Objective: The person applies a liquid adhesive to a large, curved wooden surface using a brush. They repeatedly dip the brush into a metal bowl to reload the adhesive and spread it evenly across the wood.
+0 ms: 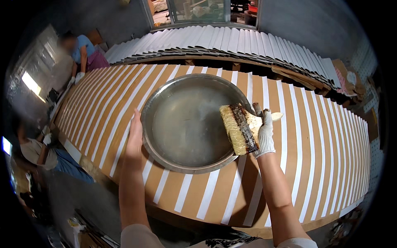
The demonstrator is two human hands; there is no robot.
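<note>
A wide round metal basin [188, 168] holds cloudy, greyish liquid. It is in the middle, over a long surface of brown and white stripes [215, 194]. My bare left hand [135, 130] grips its left side from outside, with the fingers partly hidden. At the right rim, my right hand [266, 134] in a white knit glove with darkened fingertips is closed round a wide flat brush [240, 129]. The brush has pale yellow bristles, a dark stained band and a light wooden handle. Its bristles point left, over the basin's right edge.
Behind the striped surface lies a long row of overlapping white curled sheets [206, 38] on a wooden support. One person [84, 51] in a blue top stands at the far left end. Another person [39, 153] is at the left, nearer me. A window [198, 10] is at the back.
</note>
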